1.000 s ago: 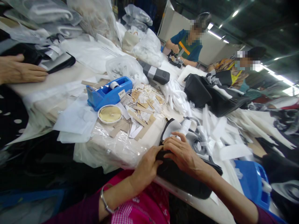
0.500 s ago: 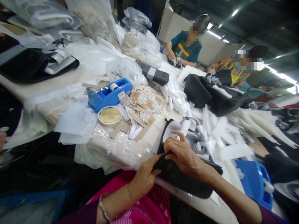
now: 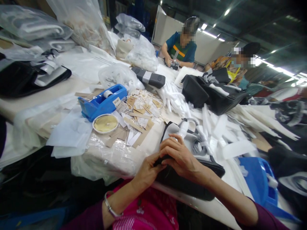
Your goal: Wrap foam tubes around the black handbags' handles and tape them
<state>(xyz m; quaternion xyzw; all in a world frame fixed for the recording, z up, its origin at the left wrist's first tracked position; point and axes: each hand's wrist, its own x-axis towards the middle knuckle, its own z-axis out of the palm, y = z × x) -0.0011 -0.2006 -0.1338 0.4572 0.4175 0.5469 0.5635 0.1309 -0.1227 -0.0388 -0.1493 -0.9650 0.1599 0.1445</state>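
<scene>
A black bag lies at the table's front edge, its side towards me. Wrapped straps and white padding sit on its far side, with a grey coiled strap held by white wrapping. My left hand is closed on the bag's left end, thumb along the edge. Beside it, my right hand bends over the top edge at the same corner, fingers curled and pressed against it. The two hands nearly touch, and the exact spot between their fingertips is hidden.
Left of the bag are a blue tape dispenser, a round yellow-filled dish and a heap of string tags. Another blue dispenser stands right. Black bags and white strips lie beyond. Two people work across the table.
The whole view has shifted slightly. My hands have drawn closer together at the bag's left corner, and my right fingers curl further over the edge. The bag stays in place.
</scene>
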